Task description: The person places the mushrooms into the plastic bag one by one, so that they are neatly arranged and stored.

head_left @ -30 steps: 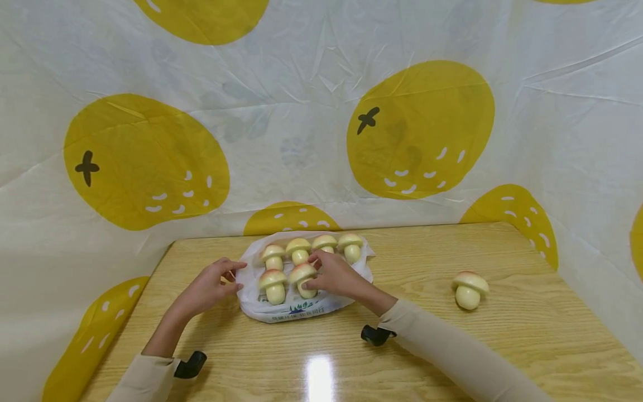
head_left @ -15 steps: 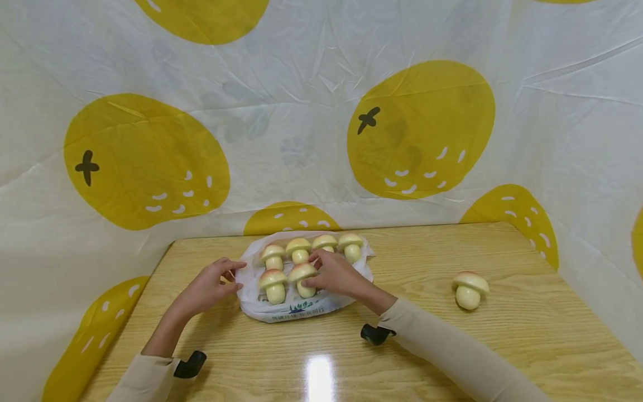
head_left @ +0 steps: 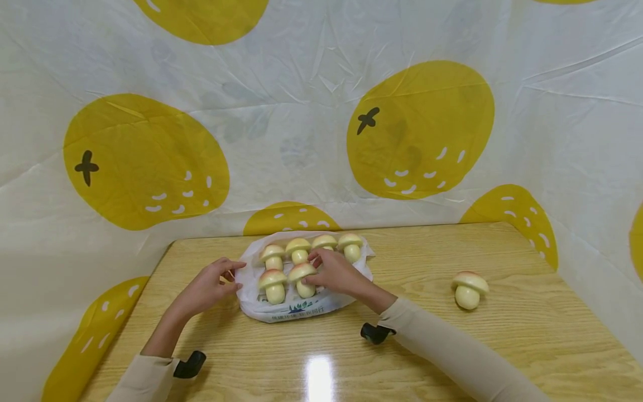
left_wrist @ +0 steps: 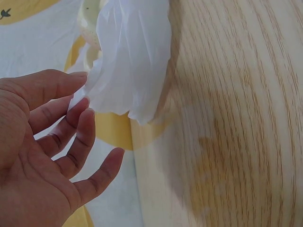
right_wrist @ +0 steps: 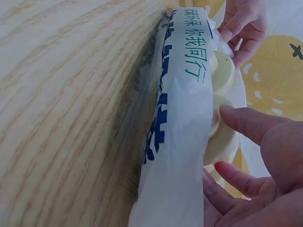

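Several glossy artificial mushrooms stand in two rows on an opened-out white plastic bag (head_left: 253, 309) with green and blue print along its front. My right hand (head_left: 339, 273) pinches a front-row mushroom (head_left: 302, 273) with red tinting on its cap. In the right wrist view, its thumb lies on the near side of that mushroom (right_wrist: 225, 137), while the other fingers are partly hidden behind the bag. My left hand (head_left: 208, 285) holds the bag's left edge between thumb and fingers. In the left wrist view, the bag (left_wrist: 130, 61) rises in folds beside the fingertips.
A lone mushroom (head_left: 469, 290) stands on the wooden table (head_left: 412, 357) to the right. Behind the table hangs a white cloth (head_left: 286, 162) printed with yellow fruit. Another mushroom (head_left: 273, 286) is just left of the pinched one.
The pinched mushroom has turned slightly, its stem now shifted a little to the right and straighter. Both arms stay almost where they were.
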`<state>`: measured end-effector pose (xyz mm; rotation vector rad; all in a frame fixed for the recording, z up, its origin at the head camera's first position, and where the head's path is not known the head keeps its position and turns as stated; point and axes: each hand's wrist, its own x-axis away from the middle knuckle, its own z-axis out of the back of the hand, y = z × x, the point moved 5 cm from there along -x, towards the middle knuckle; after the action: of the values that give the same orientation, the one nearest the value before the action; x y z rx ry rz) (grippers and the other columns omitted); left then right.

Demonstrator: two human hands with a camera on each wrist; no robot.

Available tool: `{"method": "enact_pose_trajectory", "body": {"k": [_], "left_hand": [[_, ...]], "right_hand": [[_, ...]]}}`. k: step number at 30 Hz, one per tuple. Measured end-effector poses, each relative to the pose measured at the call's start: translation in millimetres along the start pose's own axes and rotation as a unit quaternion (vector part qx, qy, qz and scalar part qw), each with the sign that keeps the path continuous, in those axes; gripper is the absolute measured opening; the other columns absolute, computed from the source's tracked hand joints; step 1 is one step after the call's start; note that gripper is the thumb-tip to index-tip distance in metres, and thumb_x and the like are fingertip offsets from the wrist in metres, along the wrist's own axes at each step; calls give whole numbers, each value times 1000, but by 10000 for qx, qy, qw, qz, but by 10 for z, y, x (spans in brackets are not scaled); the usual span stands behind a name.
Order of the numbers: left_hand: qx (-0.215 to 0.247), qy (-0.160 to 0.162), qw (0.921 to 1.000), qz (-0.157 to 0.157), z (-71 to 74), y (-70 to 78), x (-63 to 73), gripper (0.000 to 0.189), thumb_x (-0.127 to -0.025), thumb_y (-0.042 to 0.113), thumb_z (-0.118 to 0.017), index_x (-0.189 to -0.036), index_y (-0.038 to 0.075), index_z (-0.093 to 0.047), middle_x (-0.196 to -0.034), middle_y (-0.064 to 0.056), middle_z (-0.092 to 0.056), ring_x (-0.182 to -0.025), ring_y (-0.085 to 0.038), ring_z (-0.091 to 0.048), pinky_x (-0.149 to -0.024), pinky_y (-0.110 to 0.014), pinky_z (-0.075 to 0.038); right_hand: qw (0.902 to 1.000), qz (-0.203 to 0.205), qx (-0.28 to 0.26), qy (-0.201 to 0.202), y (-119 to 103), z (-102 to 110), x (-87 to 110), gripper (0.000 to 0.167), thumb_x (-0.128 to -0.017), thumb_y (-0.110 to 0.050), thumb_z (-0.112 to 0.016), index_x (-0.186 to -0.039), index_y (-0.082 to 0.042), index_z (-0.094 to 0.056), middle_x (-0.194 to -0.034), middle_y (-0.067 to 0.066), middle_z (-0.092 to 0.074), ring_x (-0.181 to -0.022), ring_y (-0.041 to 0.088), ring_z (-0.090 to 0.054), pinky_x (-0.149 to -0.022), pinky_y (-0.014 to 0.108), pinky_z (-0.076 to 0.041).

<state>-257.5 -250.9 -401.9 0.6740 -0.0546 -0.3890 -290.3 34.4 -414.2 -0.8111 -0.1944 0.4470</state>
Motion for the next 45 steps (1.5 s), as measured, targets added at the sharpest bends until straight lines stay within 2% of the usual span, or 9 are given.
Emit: {"method": "enact_pose_trajectory", "body": {"k": [9,12,17,23,33,45], "left_hand": [[-28,16,10000,1,10,-1,0,44,-92,4,-73,-134,-6,-62,-101,-6,-59,-94,-21,-59,-77,-31,-54],[-29,27,10000,-1,11,0,-1,44,-92,3,-73,-133,-6,-62,-101,-6,-60,-94,-21,-59,-77,-31,-54],[7,7,10000,-39,7,6,-2,44,-92,5,-73,-133,-6,-62,-103,-6,-60,-93,-19,-59,-75,-30,-53],[-15,-3,10000,-54,-5,-29,-5,44,-92,7,-74,-133,-5,-62,-103,-6,-60,-94,-19,-59,-76,-29,-53],[-13,12,10000,-84,-2,-9,5,44,-92,6,-74,-133,-6,-63,-104,-6,-61,-93,-19,-60,-76,-29,-53],[-13,17,10000,-63,3,-9,9,44,-92,7,-74,-133,-5,-63,-104,-6,-61,-93,-18,-59,-76,-30,-53]], "right_hand": [[9998,206,-13,-34,-19,139,88,53,-84,-24,-85,-127,-3,-63,-117,15,-68,-108,29,-64,-82,37,-53],[9995,312,-51,-64,-13,192,126,49,-84,-19,-84,-126,-2,-63,-118,18,-67,-101,26,-68,-80,35,-54],[9985,283,-425,-195,30,303,209,46,-86,-12,-82,-126,0,-62,-118,22,-66,-90,22,-73,-76,32,-57],[9976,191,-615,-248,141,459,291,47,-87,-10,-81,-128,2,-61,-116,22,-66,-93,26,-73,-77,33,-58],[9975,257,-561,-351,219,705,447,46,-87,-8,-80,-129,-6,-63,-115,15,-66,-98,28,-71,-78,34,-58],[9949,571,-531,-645,330,937,615,47,-88,-6,-78,-131,1,-60,-119,24,-63,-108,42,-66,-81,33,-58]]}}
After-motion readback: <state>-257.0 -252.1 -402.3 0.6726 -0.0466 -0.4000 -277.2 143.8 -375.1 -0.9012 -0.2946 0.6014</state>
